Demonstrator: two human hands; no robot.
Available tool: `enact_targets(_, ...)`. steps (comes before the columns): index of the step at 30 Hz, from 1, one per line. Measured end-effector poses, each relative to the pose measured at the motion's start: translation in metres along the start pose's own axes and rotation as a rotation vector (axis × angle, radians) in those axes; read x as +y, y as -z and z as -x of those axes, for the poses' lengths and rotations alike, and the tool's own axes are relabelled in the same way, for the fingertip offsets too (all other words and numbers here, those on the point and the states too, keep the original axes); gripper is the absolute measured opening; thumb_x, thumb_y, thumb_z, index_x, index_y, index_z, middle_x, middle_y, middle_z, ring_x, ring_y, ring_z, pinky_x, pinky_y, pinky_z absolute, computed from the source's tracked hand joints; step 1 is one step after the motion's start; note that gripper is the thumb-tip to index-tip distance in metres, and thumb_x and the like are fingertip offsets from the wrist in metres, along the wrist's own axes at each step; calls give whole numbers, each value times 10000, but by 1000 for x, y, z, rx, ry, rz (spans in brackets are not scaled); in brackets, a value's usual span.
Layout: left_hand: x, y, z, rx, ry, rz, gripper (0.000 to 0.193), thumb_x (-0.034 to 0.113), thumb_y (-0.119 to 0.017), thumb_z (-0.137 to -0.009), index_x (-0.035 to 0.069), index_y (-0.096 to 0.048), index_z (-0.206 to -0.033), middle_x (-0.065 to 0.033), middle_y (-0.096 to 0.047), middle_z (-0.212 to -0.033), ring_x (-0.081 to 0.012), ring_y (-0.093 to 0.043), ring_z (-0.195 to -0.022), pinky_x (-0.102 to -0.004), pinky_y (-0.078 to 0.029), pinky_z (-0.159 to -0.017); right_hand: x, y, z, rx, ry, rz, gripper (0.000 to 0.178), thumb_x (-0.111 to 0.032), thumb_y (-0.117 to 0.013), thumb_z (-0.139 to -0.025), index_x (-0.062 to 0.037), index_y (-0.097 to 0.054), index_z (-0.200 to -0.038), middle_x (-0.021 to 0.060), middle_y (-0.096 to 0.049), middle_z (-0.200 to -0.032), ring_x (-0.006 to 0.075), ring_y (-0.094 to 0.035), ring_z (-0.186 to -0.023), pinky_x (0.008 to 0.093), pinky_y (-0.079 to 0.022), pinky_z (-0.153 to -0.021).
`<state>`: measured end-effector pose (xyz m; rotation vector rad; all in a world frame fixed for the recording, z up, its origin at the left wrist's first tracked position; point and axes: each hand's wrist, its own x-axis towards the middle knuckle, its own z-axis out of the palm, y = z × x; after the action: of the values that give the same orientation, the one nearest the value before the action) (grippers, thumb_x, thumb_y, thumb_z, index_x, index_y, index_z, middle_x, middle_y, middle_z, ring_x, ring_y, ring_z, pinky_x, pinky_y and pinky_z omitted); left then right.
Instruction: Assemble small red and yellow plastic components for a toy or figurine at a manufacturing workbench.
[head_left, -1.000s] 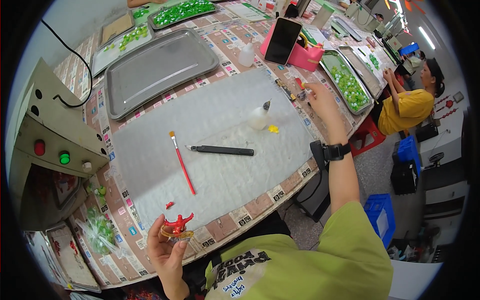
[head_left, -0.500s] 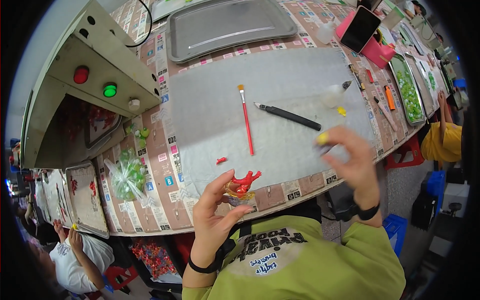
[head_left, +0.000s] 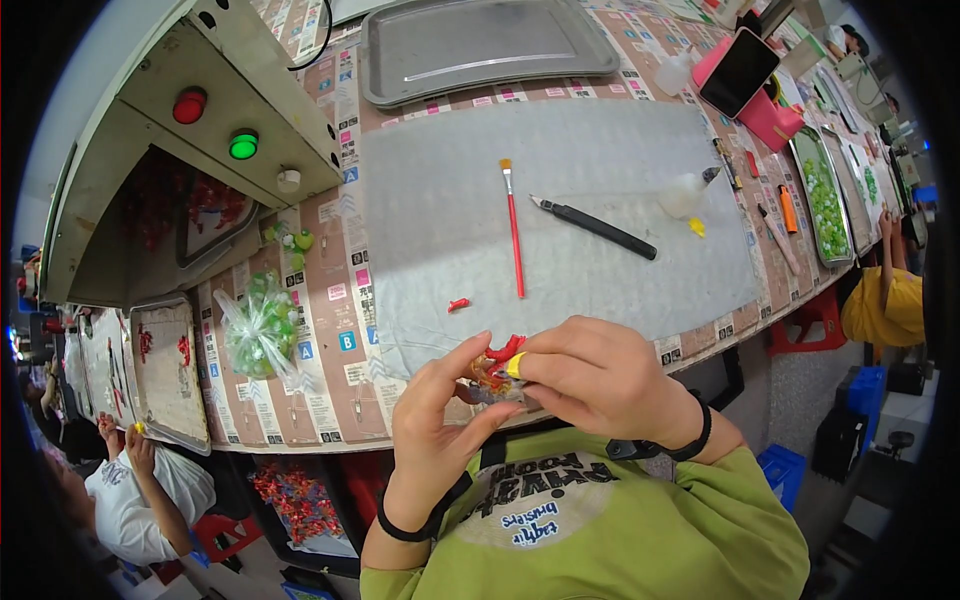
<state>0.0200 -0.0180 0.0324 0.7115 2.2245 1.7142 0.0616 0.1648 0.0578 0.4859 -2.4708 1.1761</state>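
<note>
My left hand [head_left: 440, 398] holds a small red figurine [head_left: 506, 350] with golden and clear parts near its base, close to the table's front edge. Closed fingers of my right hand [head_left: 595, 375] meet it from the other side, hiding much of it. A yellow bit [head_left: 515, 365] shows at the right fingertips; whatever they pinch is hidden. Beyond my hands, a small red piece [head_left: 458, 305] lies on the grey mat [head_left: 430, 200]. Farther back are a red-handled paintbrush [head_left: 514, 235] and a black craft knife [head_left: 600, 230].
At left stand a metal box with lamps [head_left: 130, 100] and a bag of green pieces [head_left: 260, 330]. A grey tray [head_left: 490, 50] lies at the back. Right are a squeeze bottle [head_left: 682, 195], a yellow scrap [head_left: 697, 228] and a phone [head_left: 740, 72]. Co-workers sit at both sides.
My right hand has come in leftward from the right side of the mat to the figurine in my left hand. The whole view has shifted slightly.
</note>
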Motion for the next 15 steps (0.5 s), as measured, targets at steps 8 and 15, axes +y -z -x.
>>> enact_targets(8,1,0,2,42,5,-82,550,102,-770,-612,57,-560,-1118,-64,-597,-834,-161,-535,-671,-258,-451,-578,4,8,5,-167,43,134,260,-48,-628,-650,-43,-575,-904,60,-531,-775,204,-542,-670,301,-444,-570)
enact_targets(15,7,-1,-6,23,-163,-279,555,94,-774,-606,56,-558,-1115,-67,-595,-836,-166,-543,-687,-258,-453,-590,-2,-2,0,-37,-21,88,253,-36,-672,-628,-47,-585,-865,63,-569,-795,215,-560,-680,309,-447,-563)
